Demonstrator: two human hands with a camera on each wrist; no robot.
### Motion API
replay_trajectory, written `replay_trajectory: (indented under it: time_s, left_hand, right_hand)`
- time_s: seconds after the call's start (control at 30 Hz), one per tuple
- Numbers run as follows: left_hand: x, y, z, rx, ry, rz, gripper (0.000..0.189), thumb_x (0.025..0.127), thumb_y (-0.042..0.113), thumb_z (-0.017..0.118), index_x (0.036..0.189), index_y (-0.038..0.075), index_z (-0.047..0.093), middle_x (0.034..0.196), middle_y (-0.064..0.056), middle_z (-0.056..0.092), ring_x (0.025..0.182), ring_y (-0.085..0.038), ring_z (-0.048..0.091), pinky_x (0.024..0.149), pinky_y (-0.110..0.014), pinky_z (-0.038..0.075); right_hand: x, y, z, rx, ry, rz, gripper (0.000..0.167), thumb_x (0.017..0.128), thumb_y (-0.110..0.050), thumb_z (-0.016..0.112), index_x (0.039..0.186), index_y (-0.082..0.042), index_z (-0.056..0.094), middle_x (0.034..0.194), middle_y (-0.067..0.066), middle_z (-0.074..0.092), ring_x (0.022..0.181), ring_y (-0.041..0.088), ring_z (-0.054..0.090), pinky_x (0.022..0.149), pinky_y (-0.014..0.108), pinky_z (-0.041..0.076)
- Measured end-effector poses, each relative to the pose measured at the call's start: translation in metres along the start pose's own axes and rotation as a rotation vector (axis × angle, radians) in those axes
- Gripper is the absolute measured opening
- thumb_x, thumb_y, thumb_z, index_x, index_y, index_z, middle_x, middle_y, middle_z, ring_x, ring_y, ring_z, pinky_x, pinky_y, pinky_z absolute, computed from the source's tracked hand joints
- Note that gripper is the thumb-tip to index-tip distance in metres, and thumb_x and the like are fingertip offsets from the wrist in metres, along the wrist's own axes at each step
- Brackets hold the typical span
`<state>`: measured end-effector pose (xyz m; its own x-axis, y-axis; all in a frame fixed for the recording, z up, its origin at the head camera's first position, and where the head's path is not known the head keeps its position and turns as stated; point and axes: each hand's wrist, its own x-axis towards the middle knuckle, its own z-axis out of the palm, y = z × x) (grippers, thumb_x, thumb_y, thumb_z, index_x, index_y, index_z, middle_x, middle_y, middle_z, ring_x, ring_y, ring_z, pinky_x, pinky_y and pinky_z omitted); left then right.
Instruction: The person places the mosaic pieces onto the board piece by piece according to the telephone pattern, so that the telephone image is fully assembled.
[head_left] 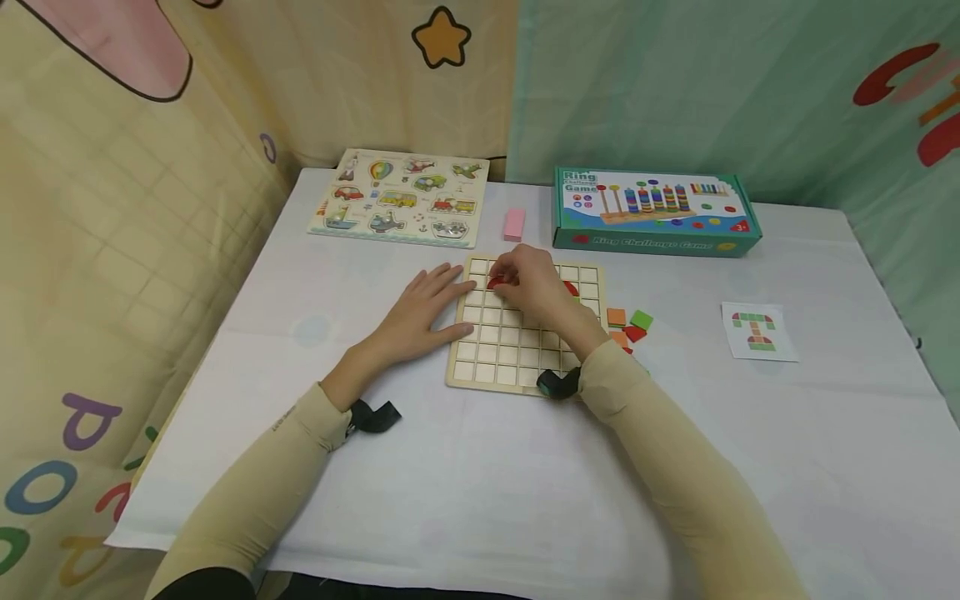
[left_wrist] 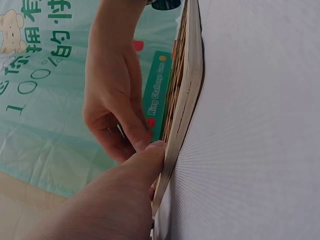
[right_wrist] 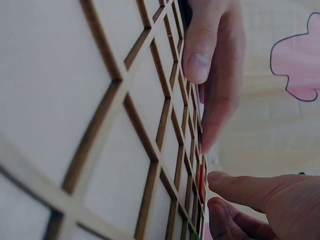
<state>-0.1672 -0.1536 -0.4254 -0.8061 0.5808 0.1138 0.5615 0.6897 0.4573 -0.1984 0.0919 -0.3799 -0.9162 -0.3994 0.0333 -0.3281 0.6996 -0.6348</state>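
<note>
A wooden grid board (head_left: 486,350) lies on the white table. At its upper left, my right hand (head_left: 536,283) bends over it, with thumb and finger pinching a small red tile (head_left: 495,283) at the grid's surface. In the right wrist view that red tile (right_wrist: 202,182) sits low among the wooden strips by the fingertips. My left hand (head_left: 423,312) spreads its fingers along the board's left side; its thumb (left_wrist: 145,160) touches the board's edge. Another red tile (head_left: 571,288) lies at the upper right of the grid, partly hidden by the right hand.
Loose orange (head_left: 616,317), green and red tiles lie right of the board, some hidden by the forearm. Farther right is a pattern card (head_left: 759,346). Behind stand a vehicle puzzle (head_left: 397,221), a pink block (head_left: 513,225) and a green game box (head_left: 652,242).
</note>
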Motion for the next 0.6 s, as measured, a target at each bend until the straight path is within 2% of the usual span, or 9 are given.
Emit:
replay_trajectory:
  time_s: [0.17, 0.3, 0.5, 0.6]
  left_hand:
    - [-0.001, 0.001, -0.001, -0.001, 0.002, 0.002, 0.070, 0.101, 0.047, 0.068, 0.161, 0.018, 0.045, 0.173, -0.013, 0.028, 0.164, -0.034, 0.015, 0.134, -0.053, 0.005]
    - [-0.001, 0.000, 0.000, 0.000, 0.001, -0.002, 0.070, 0.101, 0.047, 0.068, 0.161, 0.019, 0.045, 0.174, -0.012, 0.027, 0.164, -0.032, 0.014, 0.135, -0.051, 0.004]
    - [0.000, -0.002, 0.002, 0.005, 0.000, -0.004, 0.070, 0.101, 0.048, 0.067, 0.161, 0.020, 0.045, 0.174, -0.010, 0.026, 0.164, -0.031, 0.014, 0.135, -0.049, 0.004]
    - [0.000, -0.004, 0.003, 0.012, -0.001, -0.004, 0.070, 0.101, 0.049, 0.067, 0.161, 0.021, 0.044, 0.175, -0.010, 0.026, 0.164, -0.030, 0.013, 0.135, -0.049, 0.004]
  right_hand:
    - [-0.021, 0.012, -0.022, 0.052, 0.032, 0.037, 0.021, 0.099, -0.011, 0.074, 0.118, -0.002, 0.076, 0.117, 0.017, 0.070, 0.104, 0.032, 0.070, 0.090, 0.047, 0.058]
    - [-0.043, 0.027, -0.045, 0.081, 0.044, 0.074, 0.022, 0.098, -0.014, 0.075, 0.117, -0.003, 0.076, 0.116, 0.015, 0.074, 0.103, 0.031, 0.071, 0.089, 0.048, 0.060]
    - [-0.076, 0.057, -0.076, 0.041, 0.040, 0.159, 0.021, 0.098, -0.023, 0.077, 0.112, -0.007, 0.078, 0.104, 0.011, 0.076, 0.099, 0.029, 0.071, 0.085, 0.039, 0.058]
    - [-0.087, 0.069, -0.088, 0.007, 0.012, 0.191, 0.024, 0.096, -0.025, 0.079, 0.112, -0.008, 0.078, 0.100, 0.011, 0.075, 0.098, 0.028, 0.070, 0.081, 0.035, 0.055]
